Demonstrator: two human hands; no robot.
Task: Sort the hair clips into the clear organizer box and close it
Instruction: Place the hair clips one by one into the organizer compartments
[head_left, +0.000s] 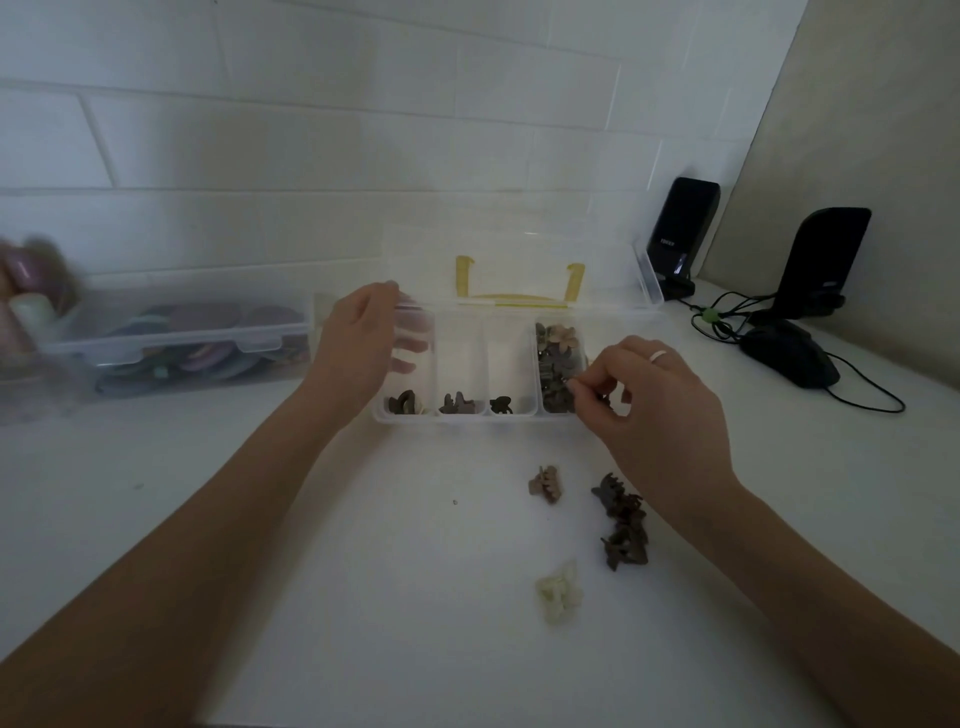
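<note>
On the white bench the clear organizer box sits with its lid up, the left hand gripping its left wall while the right hand pinches a small brown hair clip over the fullest compartment.

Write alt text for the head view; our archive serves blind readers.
A person's right hand pinches a small dark hair clip at the open clear plastic organizer box, left hand gripping its left end. Brown, beige and cream clips lie loose on the white table.
</note>
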